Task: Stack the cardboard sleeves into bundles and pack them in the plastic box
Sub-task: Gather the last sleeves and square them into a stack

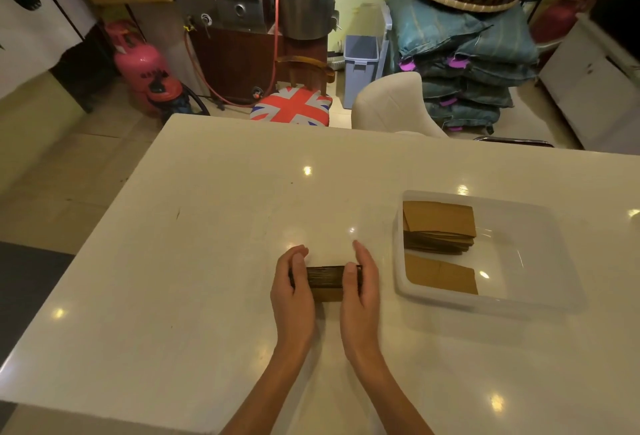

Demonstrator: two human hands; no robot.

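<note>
A bundle [325, 282] of cardboard sleeves is clamped between both hands: left hand [294, 291] is pressed on its left end, right hand [358, 291] on its right end, thumbs laid over the near top edge, fingers curled round the far side. The bundle is stood on edge on the table [207, 227], w/ the stacked sleeve edges facing up, just left of the box [540, 254] and not touching it.

Box: clear plastic, shallow, set on the table at the right. Contents, all along its left side:
- far stack [438, 227] of flat sleeves, approx. square to the left wall, layered edges visible at the near side;
- near stack [441, 275], lower, lying flat just behind the front wall.

The rest of the box floor is seen bare. Stack heights cannot be counted.
</note>
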